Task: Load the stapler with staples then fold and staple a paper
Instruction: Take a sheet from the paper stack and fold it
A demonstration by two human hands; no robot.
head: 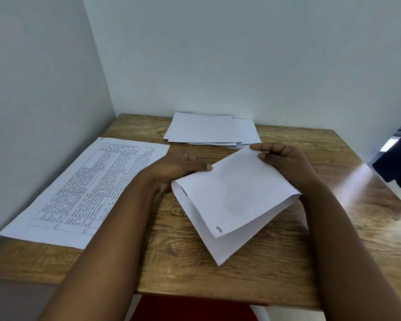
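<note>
Folded paper (pixel 234 195): long axis ran far-right to near-left, between both hands.
Left hand (pixel 178 169): fingers pinched far-left edge.
Right hand (pixel 285 163): fingers pinched far corner.

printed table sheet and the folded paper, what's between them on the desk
In the head view, the left hand and forearm lie between the printed table sheet and the folded paper, over bare wooden desk. No stapler shows there.

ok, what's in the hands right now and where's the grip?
Both hold the folded paper: left hand pinches its far left edge, right hand grips the far right corner. No stapler in view.
</note>
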